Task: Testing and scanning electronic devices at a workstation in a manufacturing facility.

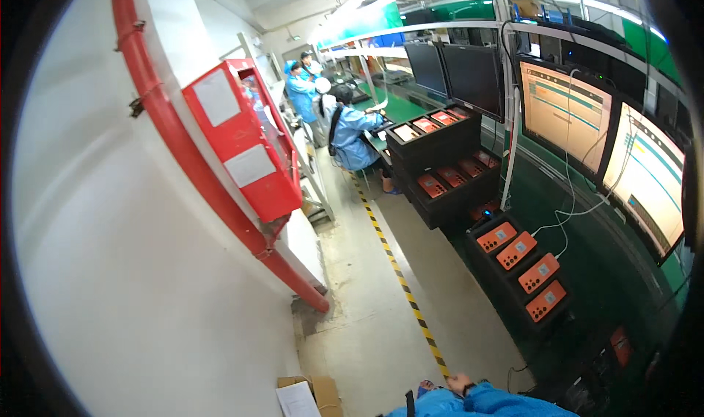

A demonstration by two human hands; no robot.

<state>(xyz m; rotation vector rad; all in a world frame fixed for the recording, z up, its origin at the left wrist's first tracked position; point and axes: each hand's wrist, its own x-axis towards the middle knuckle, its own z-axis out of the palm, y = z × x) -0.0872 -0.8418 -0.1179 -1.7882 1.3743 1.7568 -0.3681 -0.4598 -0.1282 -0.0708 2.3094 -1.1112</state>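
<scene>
At the lower edge, my right hand (460,383) shows beyond a blue sleeve (499,400), in front of my body. It is small in view, and whether its fingers are curled round anything does not show. Just left of it, a small skin-toned patch that looks like my left hand (426,388) shows above blue cloth; its fingers cannot be made out. To the right, a black foam tray (506,272) on the green bench holds several orange handheld devices (539,273). White cables run from some of them toward the monitors. Neither hand touches the tray.
Black trays (433,153) of orange devices stand stacked farther along the bench. Lit monitors (568,113) line the right. A red cabinet (246,142) and red pipe (198,168) are on the left wall. A person in blue (356,135) sits ahead, beyond yellow-black floor tape (400,274). A cardboard box (324,393) lies below.
</scene>
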